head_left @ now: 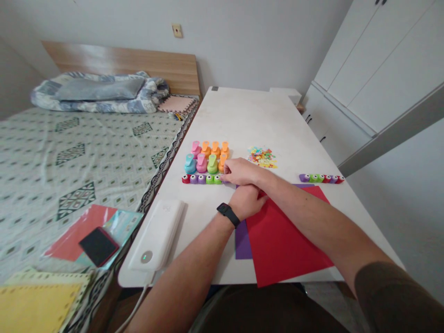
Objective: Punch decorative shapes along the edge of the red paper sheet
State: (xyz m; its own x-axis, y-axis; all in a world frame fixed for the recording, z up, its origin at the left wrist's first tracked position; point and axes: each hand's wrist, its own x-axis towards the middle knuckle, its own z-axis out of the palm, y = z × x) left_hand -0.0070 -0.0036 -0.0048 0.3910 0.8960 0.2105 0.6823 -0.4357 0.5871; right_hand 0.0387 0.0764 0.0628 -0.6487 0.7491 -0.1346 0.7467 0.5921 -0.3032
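My right hand (pixel 240 171) reaches across over my left wrist side, its fingers curled at the right end of a row of small paper punches (pixel 202 179). It pinches a purple one (pixel 225 180), mostly covered by the fingers. Under my right forearm lies my left hand (pixel 247 201), with a black watch on its wrist. Its thumb is on the upper left corner of a red sheet of paper (pixel 282 245), and its other fingers are largely hidden. Beneath the red sheet, a purple sheet (pixel 243 243) shows. Behind the small row stand larger lever paper punches (pixel 201 163) in pink, orange, blue and green.
Colourful paper cutouts (pixel 262 156) lie in a pile beyond my hands. Another row of small punches (pixel 322 178) is at the right. A white device with a cable (pixel 159 236) occupies the table's left front. Beside the table, a bed (pixel 114 152) holds a phone (pixel 99 246) and yellow paper (pixel 38 303).
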